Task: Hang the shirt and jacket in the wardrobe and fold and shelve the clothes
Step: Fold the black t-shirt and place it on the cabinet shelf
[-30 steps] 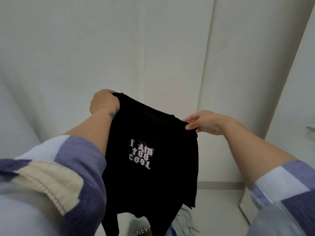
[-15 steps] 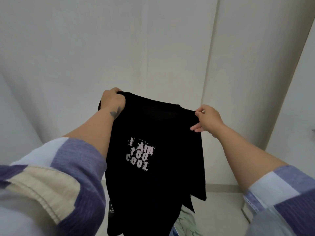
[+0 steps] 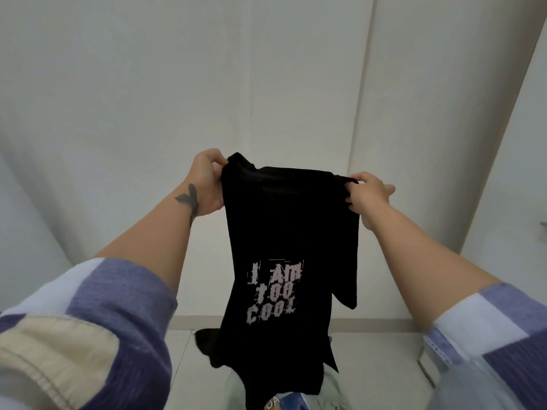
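Note:
A black T-shirt (image 3: 281, 232) with pale mirrored lettering hangs in the air in front of me, held up by its top edge. My left hand (image 3: 207, 180) pinches the shirt's upper left corner. My right hand (image 3: 367, 193) grips the upper right corner, with a sleeve dangling just below it. The shirt's lower part drops to the bottom of the view and hides part of what lies beneath.
Pale wardrobe panels (image 3: 177, 99) fill the view ahead, with a vertical door edge (image 3: 364, 113) right of centre. A light green garment (image 3: 334, 389) and a blue printed item (image 3: 293, 402) lie on the pale floor (image 3: 189, 374) below the shirt.
Both hands have risen and stretched forward with the shirt. The shirt now hangs narrower, its lettering lower in view, and the left wrist has turned outward.

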`<state>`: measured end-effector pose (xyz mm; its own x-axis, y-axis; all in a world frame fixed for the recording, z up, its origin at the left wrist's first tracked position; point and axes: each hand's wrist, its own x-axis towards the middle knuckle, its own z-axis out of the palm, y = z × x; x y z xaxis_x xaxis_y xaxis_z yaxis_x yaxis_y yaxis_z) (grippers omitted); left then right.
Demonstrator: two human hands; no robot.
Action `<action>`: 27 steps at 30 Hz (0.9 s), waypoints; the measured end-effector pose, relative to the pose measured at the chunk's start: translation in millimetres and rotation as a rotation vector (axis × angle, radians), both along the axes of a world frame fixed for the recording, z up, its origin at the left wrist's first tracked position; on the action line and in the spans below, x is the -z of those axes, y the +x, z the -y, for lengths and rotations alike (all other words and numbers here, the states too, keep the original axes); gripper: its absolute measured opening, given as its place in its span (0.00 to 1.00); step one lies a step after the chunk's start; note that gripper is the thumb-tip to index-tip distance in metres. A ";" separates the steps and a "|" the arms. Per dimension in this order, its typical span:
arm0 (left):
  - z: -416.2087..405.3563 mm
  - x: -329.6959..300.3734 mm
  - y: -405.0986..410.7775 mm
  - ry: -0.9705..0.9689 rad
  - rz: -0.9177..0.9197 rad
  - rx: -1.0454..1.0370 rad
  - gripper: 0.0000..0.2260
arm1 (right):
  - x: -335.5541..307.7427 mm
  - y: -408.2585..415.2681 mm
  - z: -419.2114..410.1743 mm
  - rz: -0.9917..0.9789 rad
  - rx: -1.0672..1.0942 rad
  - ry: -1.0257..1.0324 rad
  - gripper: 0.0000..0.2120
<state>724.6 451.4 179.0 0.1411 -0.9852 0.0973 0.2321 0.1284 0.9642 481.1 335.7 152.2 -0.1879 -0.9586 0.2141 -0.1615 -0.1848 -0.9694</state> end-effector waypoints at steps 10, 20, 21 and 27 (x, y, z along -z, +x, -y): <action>22.4 3.1 1.9 -0.013 0.087 0.086 0.10 | -16.9 12.7 -7.3 0.464 -0.478 0.268 0.12; 38.0 13.4 -12.1 0.102 0.110 0.200 0.11 | -23.2 2.3 -2.1 0.151 -0.823 0.410 0.26; 42.7 16.9 -13.5 0.107 0.098 0.195 0.10 | -21.8 2.8 0.5 0.166 -0.823 0.411 0.27; 90.6 74.0 -16.7 0.116 0.123 -0.084 0.10 | 19.4 12.6 24.3 0.183 -0.755 0.478 0.25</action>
